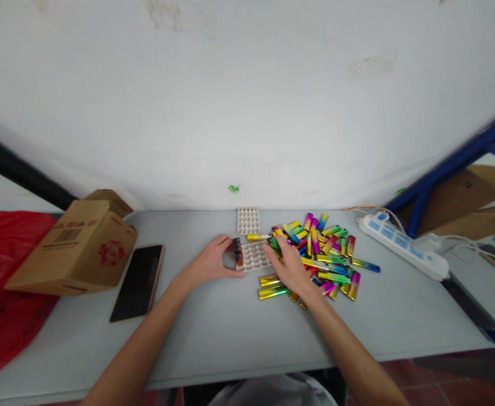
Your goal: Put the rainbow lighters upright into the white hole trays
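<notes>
A pale moulded tray (255,257) with rows of small hollows lies mid-table. Several lighters (237,248) with black tops stand upright along its left end. My left hand (214,260) is curved around that end, thumb along the near edge and fingers beside the lighters. My right hand (290,265) is at the tray's right end, over the left part of a pile of shiny multicoloured lighters (332,259). Its thumb and fingertips are closed around a greenish lighter (275,246), partly hidden by the hand. A yellow-and-silver lighter (257,237) lies just behind the tray.
A second pale tray (248,220) lies near the wall. To the left are a phone (138,283), a cardboard box (75,248) and a red plastic bag (8,299). A white power strip (403,246) with cables lies right of the pile, beside a blue metal frame (420,206).
</notes>
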The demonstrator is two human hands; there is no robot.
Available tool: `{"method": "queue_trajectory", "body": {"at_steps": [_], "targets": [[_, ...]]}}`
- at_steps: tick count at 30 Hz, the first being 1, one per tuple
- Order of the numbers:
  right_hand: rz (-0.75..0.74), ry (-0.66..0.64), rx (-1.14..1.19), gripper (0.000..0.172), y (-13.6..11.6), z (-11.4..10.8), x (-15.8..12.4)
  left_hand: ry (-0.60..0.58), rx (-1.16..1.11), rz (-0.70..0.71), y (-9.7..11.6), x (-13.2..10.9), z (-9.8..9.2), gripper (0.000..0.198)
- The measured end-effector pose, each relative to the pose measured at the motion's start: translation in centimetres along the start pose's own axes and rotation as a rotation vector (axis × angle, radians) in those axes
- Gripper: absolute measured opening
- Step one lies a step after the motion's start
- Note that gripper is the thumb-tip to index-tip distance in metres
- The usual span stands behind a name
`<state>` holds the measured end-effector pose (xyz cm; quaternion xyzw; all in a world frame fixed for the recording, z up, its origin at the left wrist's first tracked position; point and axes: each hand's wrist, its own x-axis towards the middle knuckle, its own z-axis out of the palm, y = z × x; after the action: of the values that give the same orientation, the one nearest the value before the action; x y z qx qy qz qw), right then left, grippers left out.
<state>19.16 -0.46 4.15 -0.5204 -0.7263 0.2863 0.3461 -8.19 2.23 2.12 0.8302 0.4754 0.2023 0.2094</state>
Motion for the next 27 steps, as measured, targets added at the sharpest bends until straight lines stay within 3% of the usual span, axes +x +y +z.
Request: {"method": "queue_trajectory", "body": {"at_steps": [6, 12, 18, 24, 27], "targets": [[-0.246, -0.055, -0.048, 0.032, -0.3, -0.1, -0.7, -0.016, -0.040, 0.008, 0.1, -0.1, -0.3, 0.065], [-0.185, -0.067, -0.042, 0.044, -0.7, 0.9, -0.9, -0.020, -0.072, 0.025, 0.3, -0.2, -0.5, 0.062], [-0.221, -0.173, 0.050, 0.025, -0.9, 2.4, -1.1, -0.008, -0.069, 0.022, 0.0, -0.2, -0.2, 0.059], [-0.283, -0.098, -0.440, 0.029, -2.0, 4.2, -1.1, 0.000, -0.068, 0.051, 0.2, -0.2, -0.1, 0.050], [-0.293, -0.078, -0.529, 0.033, -2.5, 4.5, -0.9, -0.003, -0.058, 0.039, 0.1, -0.1, -0.1, 0.046]]}}
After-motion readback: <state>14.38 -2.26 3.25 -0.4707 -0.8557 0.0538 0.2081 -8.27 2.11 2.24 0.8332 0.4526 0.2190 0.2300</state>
